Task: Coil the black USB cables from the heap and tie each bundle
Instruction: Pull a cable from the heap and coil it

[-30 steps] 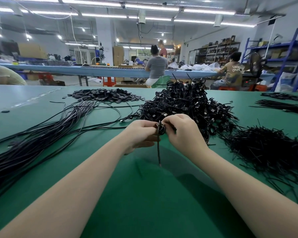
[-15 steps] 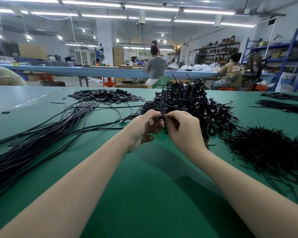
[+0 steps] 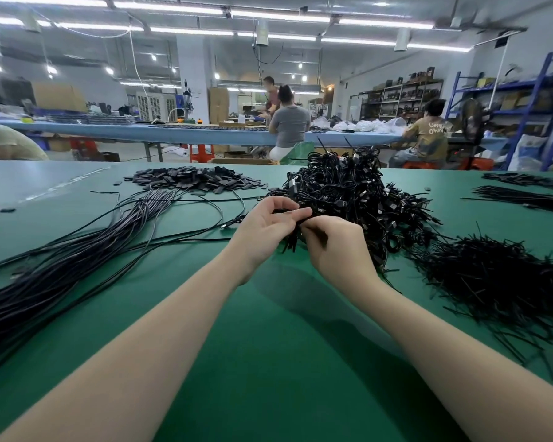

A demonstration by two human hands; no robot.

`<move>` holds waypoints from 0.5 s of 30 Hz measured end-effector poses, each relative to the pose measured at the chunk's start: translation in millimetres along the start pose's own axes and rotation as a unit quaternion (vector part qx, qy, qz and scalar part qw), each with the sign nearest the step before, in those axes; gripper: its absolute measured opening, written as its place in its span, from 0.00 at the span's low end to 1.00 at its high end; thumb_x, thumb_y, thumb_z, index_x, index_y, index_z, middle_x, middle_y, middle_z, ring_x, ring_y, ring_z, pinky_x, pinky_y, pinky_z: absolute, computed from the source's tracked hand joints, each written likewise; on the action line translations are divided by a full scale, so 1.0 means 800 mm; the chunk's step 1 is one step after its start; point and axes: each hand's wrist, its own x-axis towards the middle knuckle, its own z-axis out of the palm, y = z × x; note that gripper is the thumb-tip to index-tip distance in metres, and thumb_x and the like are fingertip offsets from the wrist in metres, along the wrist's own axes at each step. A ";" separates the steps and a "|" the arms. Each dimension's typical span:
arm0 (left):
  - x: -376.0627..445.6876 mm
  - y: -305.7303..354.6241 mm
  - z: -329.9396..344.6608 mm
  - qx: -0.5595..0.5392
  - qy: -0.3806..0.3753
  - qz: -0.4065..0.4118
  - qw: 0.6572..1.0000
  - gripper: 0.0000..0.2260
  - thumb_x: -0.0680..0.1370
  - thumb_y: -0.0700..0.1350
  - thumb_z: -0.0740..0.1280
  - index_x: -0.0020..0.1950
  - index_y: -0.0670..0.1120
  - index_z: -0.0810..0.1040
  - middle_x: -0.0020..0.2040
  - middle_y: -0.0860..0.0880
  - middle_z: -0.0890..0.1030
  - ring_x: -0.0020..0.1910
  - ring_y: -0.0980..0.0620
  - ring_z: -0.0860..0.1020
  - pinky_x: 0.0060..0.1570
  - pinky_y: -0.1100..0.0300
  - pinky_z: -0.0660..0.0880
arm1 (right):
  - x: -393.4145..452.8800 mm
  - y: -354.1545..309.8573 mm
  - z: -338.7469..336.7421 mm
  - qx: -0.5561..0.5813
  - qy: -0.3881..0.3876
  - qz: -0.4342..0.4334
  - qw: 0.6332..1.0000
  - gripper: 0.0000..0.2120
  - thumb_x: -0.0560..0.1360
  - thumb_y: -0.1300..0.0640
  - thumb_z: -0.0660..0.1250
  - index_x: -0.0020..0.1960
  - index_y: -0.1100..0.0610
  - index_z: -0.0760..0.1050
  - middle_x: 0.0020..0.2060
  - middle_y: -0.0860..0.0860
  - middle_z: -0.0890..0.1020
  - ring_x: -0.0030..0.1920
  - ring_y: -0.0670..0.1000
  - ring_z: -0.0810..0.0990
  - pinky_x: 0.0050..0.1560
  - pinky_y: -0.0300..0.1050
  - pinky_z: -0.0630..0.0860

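Far left on smooth green table (image 3: 268, 362): long glossy loose cables (image 3: 61, 266), fanned straight. Mid: left hand (image 3: 265, 228) half-spread, fingertips touching small coiled bundle (image 3: 292, 239); right hand (image 3: 339, 247) curled, pinching same bundle. Behind: tangled heap (image 3: 358, 193). Right: bristly ties (image 3: 492, 279).
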 end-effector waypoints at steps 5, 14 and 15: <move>0.001 -0.010 -0.009 0.145 -0.053 0.069 0.986 0.25 0.68 0.22 0.51 0.48 0.50 0.70 0.58 0.53 0.82 0.60 0.59 0.78 0.49 0.49 0.73 | 0.004 0.000 -0.005 0.000 -0.008 0.001 1.000 0.05 0.75 0.63 0.68 0.47 0.59 0.83 0.41 0.53 0.84 0.41 0.50 0.79 0.43 0.37 0.73; 0.004 -0.013 -0.014 0.246 0.022 0.178 0.952 0.23 0.68 0.30 0.68 0.44 0.60 0.75 0.51 0.60 0.83 0.55 0.60 0.79 0.52 0.63 0.75 | 0.015 -0.005 -0.014 0.099 -0.039 0.073 0.992 0.05 0.74 0.63 0.69 0.47 0.58 0.83 0.36 0.41 0.81 0.33 0.34 0.76 0.37 0.27 0.70; 0.003 -0.013 -0.015 0.271 0.043 0.193 0.942 0.22 0.69 0.33 0.71 0.45 0.62 0.74 0.50 0.62 0.82 0.58 0.59 0.76 0.55 0.63 0.73 | 0.017 -0.004 -0.015 0.105 -0.043 0.082 0.990 0.05 0.75 0.63 0.68 0.46 0.58 0.83 0.33 0.40 0.80 0.31 0.35 0.75 0.35 0.27 0.68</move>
